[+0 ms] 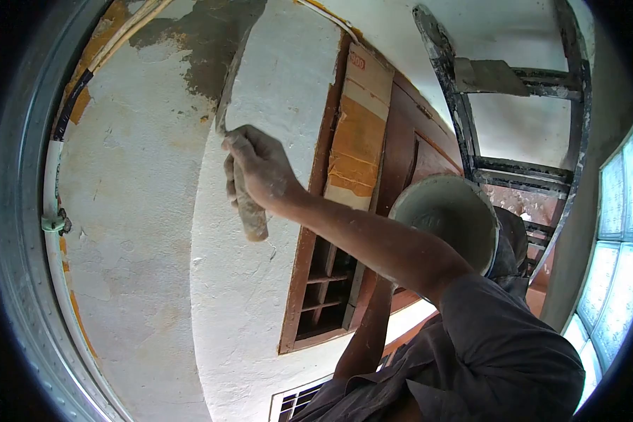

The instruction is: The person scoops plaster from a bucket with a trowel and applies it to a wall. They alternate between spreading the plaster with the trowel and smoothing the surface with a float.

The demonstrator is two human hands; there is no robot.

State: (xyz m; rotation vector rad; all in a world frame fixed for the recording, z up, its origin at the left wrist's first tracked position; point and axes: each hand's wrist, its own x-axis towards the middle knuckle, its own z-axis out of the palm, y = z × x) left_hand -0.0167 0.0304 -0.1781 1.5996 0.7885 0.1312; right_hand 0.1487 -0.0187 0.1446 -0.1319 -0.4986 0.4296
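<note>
Fingers (241, 149) (right) snug round trowel (251, 213) | at wall's (133, 281) corner edge, beside grey patch (221, 49) | left hand hidden near bucket (443, 193), can't tell grip | imo keep angle low, press evenly, go slow

Pale daylight glares through the partly washed-out window (613, 278). The white wall (246, 316) looks softly lit, the shirt (499, 337) dark and shadowed. Wide-angle distortion bows the metal frame (20, 211) along the wall's edge; black vignetting rounds the corners.

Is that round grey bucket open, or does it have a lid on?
Open: the round grey bucket shows its inside, and no lid covers it.
</note>
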